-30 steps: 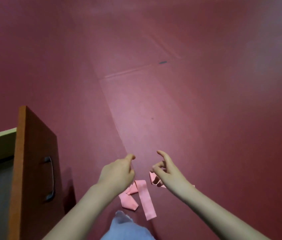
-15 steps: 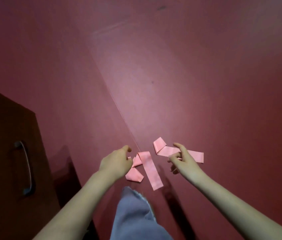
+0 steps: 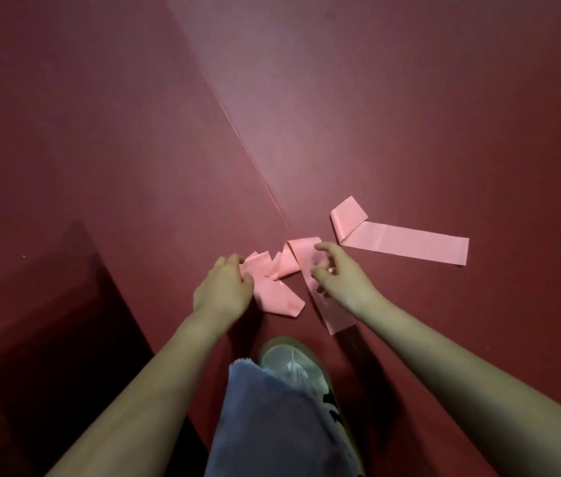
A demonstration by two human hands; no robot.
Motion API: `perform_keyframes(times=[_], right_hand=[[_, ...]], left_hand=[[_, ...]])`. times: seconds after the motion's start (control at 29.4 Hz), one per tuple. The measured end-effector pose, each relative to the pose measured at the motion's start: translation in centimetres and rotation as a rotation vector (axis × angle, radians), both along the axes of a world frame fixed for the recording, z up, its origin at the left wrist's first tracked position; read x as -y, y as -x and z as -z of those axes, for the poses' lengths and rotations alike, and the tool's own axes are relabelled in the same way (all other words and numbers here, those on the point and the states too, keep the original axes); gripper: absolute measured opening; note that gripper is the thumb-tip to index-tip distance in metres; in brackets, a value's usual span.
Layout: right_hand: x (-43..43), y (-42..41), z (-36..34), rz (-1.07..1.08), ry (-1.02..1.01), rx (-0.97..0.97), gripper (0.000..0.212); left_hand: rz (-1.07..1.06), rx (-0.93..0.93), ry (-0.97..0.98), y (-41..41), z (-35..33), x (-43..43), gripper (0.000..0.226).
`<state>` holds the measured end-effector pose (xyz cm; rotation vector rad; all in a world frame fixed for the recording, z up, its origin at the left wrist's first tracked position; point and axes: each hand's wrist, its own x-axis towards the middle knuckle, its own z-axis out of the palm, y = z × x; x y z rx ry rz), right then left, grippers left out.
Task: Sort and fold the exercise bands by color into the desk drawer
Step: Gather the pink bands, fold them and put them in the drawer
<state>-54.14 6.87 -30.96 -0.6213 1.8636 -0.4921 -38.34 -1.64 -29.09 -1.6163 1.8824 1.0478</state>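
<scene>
A twisted pink exercise band (image 3: 277,294) lies crumpled on the red floor just ahead of my foot. My left hand (image 3: 224,287) is closed on its left end. My right hand (image 3: 341,277) hovers over the band's long strip with fingers curled and apart, touching it; I cannot see a grip. A second pink exercise band (image 3: 406,241) lies flat to the right, one end folded back into a loop, apart from both hands. The desk drawer is not visible.
A dark piece of furniture (image 3: 41,356) fills the lower left corner. My grey trouser leg (image 3: 272,425) and white shoe (image 3: 303,370) stand just behind the crumpled band. A seam (image 3: 248,146) runs diagonally across the red floor.
My view has tilted down and closer to the floor. Both hands have dropped onto the nearer band, the left closing on its end. The drawer front with its handle has left the view.
</scene>
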Motion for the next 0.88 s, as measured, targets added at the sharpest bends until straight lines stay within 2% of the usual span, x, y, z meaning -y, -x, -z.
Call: perform_keyframes(times=[0.17,0.27,0.37,0.51,0.58,0.68,0.78,0.88], right_hand=[[1.7,-2.1,3.2,-0.084,-0.079,-0.144,0.035],[2.2,-3.7,3.8,-0.157,-0.073,-0.207,0.035],[2.8,-4.6,4.1,-0.179,-0.042,-0.261,0.038],[4.1,-4.9,4.9,-0.32,-0.023,-0.317,0.045],[4.7,-4.9,5.2,-0.414,-0.029,-0.354,0.04],[5.2,-4.9,5.4,-0.474,0.026,-0.331,0.022],[5.0,-4.9,5.1,-0.414,0.137,-0.258,0.012],[4.9,-4.8,4.9,-0.279,0.249,-0.187,0.011]], left_hand=[[0.069,-0.014,-0.052,-0.7,3.8,0.0,0.051],[-0.006,-0.03,-0.048,-1.1,5.3,0.1,0.052],[-0.131,-0.074,0.012,-0.8,5.9,0.4,0.036],[-0.036,-0.018,0.069,-0.4,6.0,0.8,0.011],[-0.009,-0.009,0.045,-0.6,5.9,0.9,0.004],[-0.046,-0.122,0.04,-1.1,5.9,1.0,0.001],[-0.175,-0.296,0.157,-1.2,5.4,0.4,0.003],[-0.392,-0.465,0.247,-0.7,4.6,0.0,0.025]])
